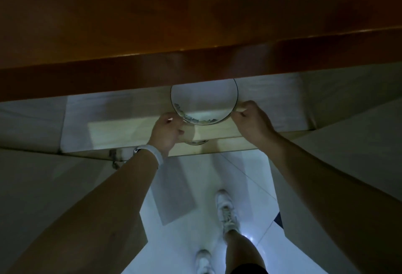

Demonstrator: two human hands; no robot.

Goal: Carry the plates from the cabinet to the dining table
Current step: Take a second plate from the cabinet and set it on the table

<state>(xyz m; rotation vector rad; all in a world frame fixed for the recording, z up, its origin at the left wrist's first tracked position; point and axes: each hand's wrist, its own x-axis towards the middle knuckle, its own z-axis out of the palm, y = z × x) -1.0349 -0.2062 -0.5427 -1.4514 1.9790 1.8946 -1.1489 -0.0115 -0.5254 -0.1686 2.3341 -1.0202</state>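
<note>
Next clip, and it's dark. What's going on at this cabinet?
A person stands at an open cabinet beneath a wooden top and holds a white plate by both sides. The left hand grips its left edge and the right hand pinches its right edge. The plate's far part is hidden under the top. A sliver of a patterned rim shows lower down; whether it is a second plate is unclear. No dining table is in view.

Glossy ceramic plate (204, 97), polished wood countertop (152, 23)
</note>
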